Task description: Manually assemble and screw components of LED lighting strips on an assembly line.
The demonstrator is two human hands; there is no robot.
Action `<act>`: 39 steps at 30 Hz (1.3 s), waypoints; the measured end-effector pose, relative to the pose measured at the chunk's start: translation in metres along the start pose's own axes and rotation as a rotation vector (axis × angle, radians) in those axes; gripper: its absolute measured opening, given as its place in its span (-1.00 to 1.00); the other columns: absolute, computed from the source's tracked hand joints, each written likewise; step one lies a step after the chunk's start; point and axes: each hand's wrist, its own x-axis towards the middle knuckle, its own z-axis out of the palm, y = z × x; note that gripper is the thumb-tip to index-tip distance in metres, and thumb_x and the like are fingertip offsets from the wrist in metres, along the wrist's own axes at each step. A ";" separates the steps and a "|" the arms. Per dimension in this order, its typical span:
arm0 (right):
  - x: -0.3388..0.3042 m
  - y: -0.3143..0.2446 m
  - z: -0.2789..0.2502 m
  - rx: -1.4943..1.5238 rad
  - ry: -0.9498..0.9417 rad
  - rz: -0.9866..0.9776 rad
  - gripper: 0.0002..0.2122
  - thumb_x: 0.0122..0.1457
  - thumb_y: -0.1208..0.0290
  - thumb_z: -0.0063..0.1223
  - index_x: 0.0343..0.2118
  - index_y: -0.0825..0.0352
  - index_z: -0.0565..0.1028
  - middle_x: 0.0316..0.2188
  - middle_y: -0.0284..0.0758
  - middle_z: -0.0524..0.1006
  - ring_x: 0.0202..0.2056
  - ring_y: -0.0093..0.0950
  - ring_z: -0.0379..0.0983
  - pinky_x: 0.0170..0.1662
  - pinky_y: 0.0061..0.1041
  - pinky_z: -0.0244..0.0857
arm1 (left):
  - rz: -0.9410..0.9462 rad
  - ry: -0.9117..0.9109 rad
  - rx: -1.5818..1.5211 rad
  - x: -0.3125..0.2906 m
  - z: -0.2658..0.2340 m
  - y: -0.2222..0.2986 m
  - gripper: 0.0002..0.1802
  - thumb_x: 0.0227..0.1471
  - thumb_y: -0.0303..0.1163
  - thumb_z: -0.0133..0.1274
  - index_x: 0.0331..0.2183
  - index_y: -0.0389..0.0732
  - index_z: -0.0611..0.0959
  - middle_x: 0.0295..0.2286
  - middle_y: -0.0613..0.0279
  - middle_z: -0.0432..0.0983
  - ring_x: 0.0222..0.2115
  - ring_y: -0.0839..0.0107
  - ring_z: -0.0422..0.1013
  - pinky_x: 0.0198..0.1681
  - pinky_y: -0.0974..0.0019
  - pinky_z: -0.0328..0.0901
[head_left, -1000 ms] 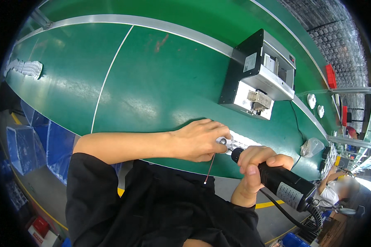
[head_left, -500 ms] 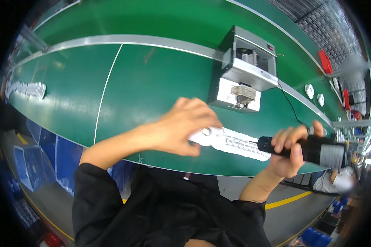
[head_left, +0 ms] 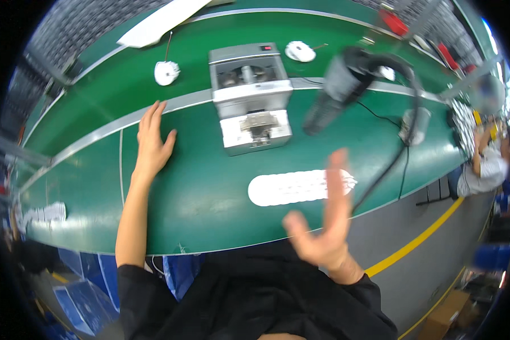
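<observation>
My left hand point(head_left: 152, 139) reaches across the green table, fingers stretched out near the metal strip at its back, holding nothing. Beyond its fingertips lies a white round part point(head_left: 165, 75) with a thin stick rising from it. Blurred by motion, my right hand point(head_left: 326, 235) is over the near side of the table, thumb and fingers apart. Partly behind its fingers runs a row of overlapping white discs point(head_left: 289, 188). A black electric screwdriver point(head_left: 340, 85) on a dark cable hangs above the table, to the right of a grey machine point(head_left: 250, 93), clear of both hands.
A second white round part point(head_left: 300, 51) lies on the back ledge, along with a white panel point(head_left: 158, 25). A clear cup-like container point(head_left: 416, 126) stands at the right. Another person point(head_left: 481, 178) sits at the table's right end. Blue bags point(head_left: 88, 303) hang below the left edge.
My right hand has let go of the screwdriver, which now hangs farther back. My left hand has left the white discs and moved to the back left. The view has shifted to the right.
</observation>
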 end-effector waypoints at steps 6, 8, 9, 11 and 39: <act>-0.036 0.010 -0.059 0.271 0.158 0.189 -0.98 -0.04 0.65 0.07 -0.52 0.48 0.50 -0.56 -0.19 0.56 -0.53 -0.48 0.53 -0.41 -0.55 0.42 | -0.107 -0.030 -0.136 -0.026 -0.007 -0.007 -0.44 -0.02 -0.49 0.02 0.07 -0.18 0.34 0.08 0.02 0.20 0.11 0.10 0.13 0.16 0.18 0.06; -0.047 0.061 -0.083 0.151 0.471 0.366 -0.92 0.08 0.62 0.02 -0.35 0.49 0.46 -0.49 -0.27 0.53 -0.44 -0.53 0.48 -0.30 -0.59 0.37 | -0.104 -0.041 -0.151 -0.027 -0.004 0.001 -0.46 -0.02 -0.49 0.01 0.06 -0.19 0.35 0.07 0.02 0.22 0.11 0.10 0.15 0.15 0.18 0.06; -0.048 0.088 -0.097 0.122 0.532 0.428 -0.89 0.12 0.61 0.00 -0.30 0.49 0.44 -0.45 -0.29 0.53 -0.39 -0.55 0.48 -0.25 -0.60 0.35 | -0.121 -0.047 -0.147 -0.029 -0.003 0.003 -0.47 -0.02 -0.49 0.01 0.05 -0.19 0.36 0.06 0.02 0.24 0.10 0.10 0.16 0.15 0.19 0.07; -0.051 0.126 -0.113 0.095 0.689 0.445 -0.90 0.14 0.58 0.00 -0.29 0.47 0.45 -0.41 -0.33 0.52 -0.34 -0.60 0.44 -0.22 -0.65 0.30 | -0.117 -0.066 -0.165 -0.031 -0.009 0.013 -0.48 -0.02 -0.49 0.00 0.04 -0.21 0.36 0.06 0.01 0.24 0.10 0.10 0.16 0.15 0.19 0.06; -0.037 -0.176 -0.066 1.270 0.678 -1.465 -0.94 0.06 0.49 0.00 -0.40 0.29 0.38 -0.57 -0.45 0.34 -0.54 -0.61 0.28 -0.53 -0.64 0.25 | 0.058 0.165 0.160 -0.067 0.014 0.035 -0.73 -0.09 -0.53 -0.06 -0.24 -0.26 0.51 -0.26 -0.01 0.45 -0.19 0.03 0.36 -0.12 0.09 0.28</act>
